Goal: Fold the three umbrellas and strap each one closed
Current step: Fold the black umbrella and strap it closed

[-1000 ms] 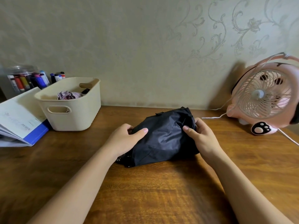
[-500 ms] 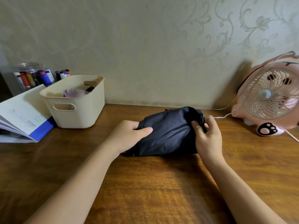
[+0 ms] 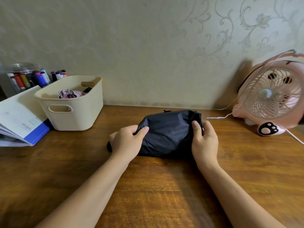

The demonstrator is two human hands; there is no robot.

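A black umbrella (image 3: 167, 132) lies collapsed across the middle of the wooden table (image 3: 156, 186), its loose canopy bunched into a wide bundle. My left hand (image 3: 126, 142) grips its left end, thumb on top of the fabric; the handle end pokes out dark under that hand. My right hand (image 3: 204, 140) holds the right end, thumb pressed on the cloth and fingers curled behind it. A pink patterned umbrella (image 3: 69, 94) and a dark one (image 3: 87, 90) lie inside the cream basket (image 3: 74, 116) at the left. No strap is visible on the black umbrella.
A pink desk fan (image 3: 271, 96) with a white cable (image 3: 218, 116) stands at the right by the wall. An open booklet (image 3: 19, 117) lies at the left edge, with a jar of markers (image 3: 28, 78) behind it. The wall runs close behind the table.
The black umbrella has turned from a slant to lie level across the table. Both hands slid along with it, the right thumb now on top of the right end.
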